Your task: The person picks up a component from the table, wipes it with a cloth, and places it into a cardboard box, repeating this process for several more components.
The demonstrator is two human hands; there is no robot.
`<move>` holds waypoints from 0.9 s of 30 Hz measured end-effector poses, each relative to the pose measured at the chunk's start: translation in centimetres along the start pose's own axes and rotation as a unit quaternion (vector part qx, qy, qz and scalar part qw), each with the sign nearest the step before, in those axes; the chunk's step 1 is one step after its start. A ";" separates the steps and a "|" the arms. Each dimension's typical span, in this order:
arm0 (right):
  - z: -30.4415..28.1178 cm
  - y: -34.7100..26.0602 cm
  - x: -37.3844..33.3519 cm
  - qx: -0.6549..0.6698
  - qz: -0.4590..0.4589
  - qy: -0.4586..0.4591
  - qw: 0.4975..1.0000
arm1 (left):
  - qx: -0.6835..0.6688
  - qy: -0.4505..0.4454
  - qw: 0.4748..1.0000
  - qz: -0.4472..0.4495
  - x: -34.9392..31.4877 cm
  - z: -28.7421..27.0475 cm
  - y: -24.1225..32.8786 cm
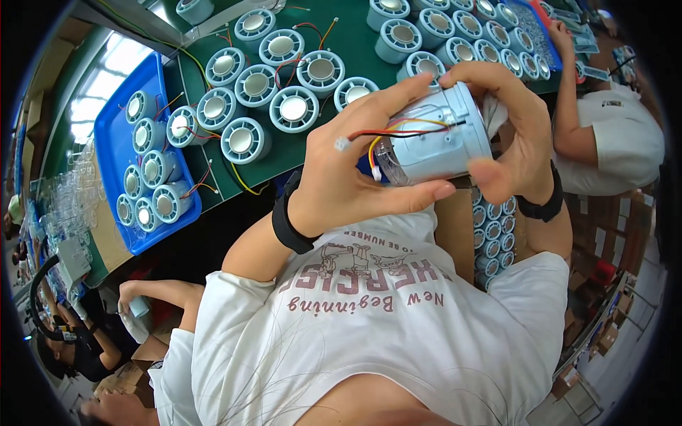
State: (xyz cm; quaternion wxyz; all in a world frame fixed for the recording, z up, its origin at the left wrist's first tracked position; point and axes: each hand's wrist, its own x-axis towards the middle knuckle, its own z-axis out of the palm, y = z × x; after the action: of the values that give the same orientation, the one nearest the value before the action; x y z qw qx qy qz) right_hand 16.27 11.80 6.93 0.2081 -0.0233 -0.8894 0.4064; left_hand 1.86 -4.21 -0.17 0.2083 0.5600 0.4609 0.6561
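Between my two hands, raised above the table's near edge, is a light-blue cylindrical housing [433, 142] lying on its side. Red, black and yellow wires with small white plugs hang from it toward the left. A clear part shows at its left end. My left hand [355, 160] grips that end, thumb along the underside and fingers over the top. My right hand [515, 128] is wrapped round the right end, its thumb pressed near the rim. Close beyond my left hand stand similar housings [294, 108] with silver discs in their tops, several trailing wires.
A blue tray [117, 142] with several housings sits at the left of the green table [213, 177]. More housings [426, 32] crowd the far right, beside a blue bin [536, 32]. A box of housings [491, 234] is by my right side. Co-workers sit left and right.
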 end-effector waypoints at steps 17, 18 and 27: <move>0.8 1.6 -0.5 0.028 -0.037 0.116 0.992 | 0.094 -0.009 0.996 0.007 -1.8 -3.4 -0.2; 1.1 1.4 0.0 0.051 0.007 0.144 0.988 | 0.092 0.001 0.996 -0.013 -1.9 -3.0 -0.1; -0.3 0.2 6.3 0.097 0.168 0.128 0.973 | 0.166 0.204 0.964 -0.046 -4.4 -6.8 2.9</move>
State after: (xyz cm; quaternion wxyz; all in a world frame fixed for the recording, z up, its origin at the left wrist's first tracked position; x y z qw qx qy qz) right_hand 10.64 13.49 9.13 0.2501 -0.2036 -0.7950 0.5138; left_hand -2.50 -11.62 0.28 0.0441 0.4188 0.6214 0.6607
